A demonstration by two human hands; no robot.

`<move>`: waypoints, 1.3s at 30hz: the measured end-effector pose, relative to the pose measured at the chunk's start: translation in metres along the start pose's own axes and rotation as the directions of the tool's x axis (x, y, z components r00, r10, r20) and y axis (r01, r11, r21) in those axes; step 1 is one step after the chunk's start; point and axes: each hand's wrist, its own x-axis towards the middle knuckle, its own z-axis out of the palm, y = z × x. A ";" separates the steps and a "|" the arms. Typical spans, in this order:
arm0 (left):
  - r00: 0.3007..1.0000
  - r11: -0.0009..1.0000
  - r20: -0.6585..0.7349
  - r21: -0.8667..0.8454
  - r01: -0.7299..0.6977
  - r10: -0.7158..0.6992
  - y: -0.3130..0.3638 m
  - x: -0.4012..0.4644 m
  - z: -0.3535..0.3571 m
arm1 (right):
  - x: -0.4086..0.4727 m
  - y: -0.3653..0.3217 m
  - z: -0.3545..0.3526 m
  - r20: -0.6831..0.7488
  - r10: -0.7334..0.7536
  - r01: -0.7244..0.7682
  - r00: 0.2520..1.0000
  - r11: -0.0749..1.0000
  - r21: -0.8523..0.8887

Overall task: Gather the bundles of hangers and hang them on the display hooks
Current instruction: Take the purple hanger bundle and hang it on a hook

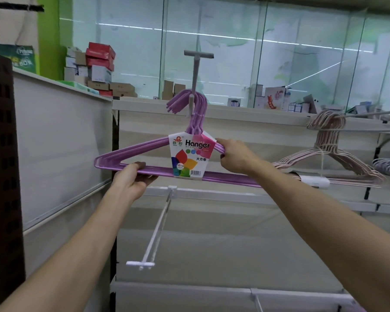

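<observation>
The left hand (131,176) is grasping the bottom bar of the purple plastic-coated hanger bundle (126,154), and the right hand (233,154) is pinching its sloped shoulder. The bundle's curved hooks are sitting over the grey metal display hook (195,75). Letting go too soon risks the smooth, loosely banded hooks sliding off. A pale pink wire hanger bundle (324,140) is hanging nearby.

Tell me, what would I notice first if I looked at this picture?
A bundle of purple plastic hangers with a colourful paper label in the middle, hooked over a grey display hook. The left hand grips its bottom bar, the right hand its shoulder. Pale pink hangers hang at right.
</observation>
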 end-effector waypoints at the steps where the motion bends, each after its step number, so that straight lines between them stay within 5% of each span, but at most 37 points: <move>1: 1.000 1.000 0.010 0.003 -0.001 0.001 0.000 -0.001 -0.002 | -0.001 -0.001 0.001 0.000 0.007 -0.007 1.000 1.000 -0.001; 9: 0.997 0.999 0.080 0.033 0.000 -0.003 0.002 -0.031 -0.012 | -0.016 0.002 0.001 -0.079 0.010 -0.006 0.997 0.999 0.047; 12: 0.991 0.976 0.117 0.213 0.043 -0.069 0.004 -0.048 -0.018 | -0.030 0.001 -0.006 -0.094 -0.034 0.038 0.995 0.999 0.033; 16: 0.985 0.821 0.130 0.571 0.018 -0.111 0.012 -0.081 -0.026 | -0.058 0.003 -0.025 -0.119 -0.057 0.064 0.991 0.997 0.049; 20: 0.977 0.610 0.183 0.763 -0.212 0.111 0.017 -0.125 -0.013 | -0.094 0.013 -0.053 -0.156 -0.059 0.081 0.986 0.987 0.142; 24: 0.901 0.516 0.372 0.739 -0.433 0.223 -0.002 -0.190 0.018 | -0.142 0.031 -0.088 -0.247 -0.089 0.145 0.965 0.965 0.219; 30: 0.745 0.464 0.633 0.605 -0.647 0.213 -0.078 -0.275 0.069 | -0.227 0.074 -0.147 -0.368 -0.084 0.182 0.926 0.954 0.240; 39: 0.486 0.506 0.869 0.379 -0.775 0.093 -0.234 -0.365 0.172 | -0.385 0.197 -0.217 -0.450 0.124 -0.023 0.884 0.975 0.222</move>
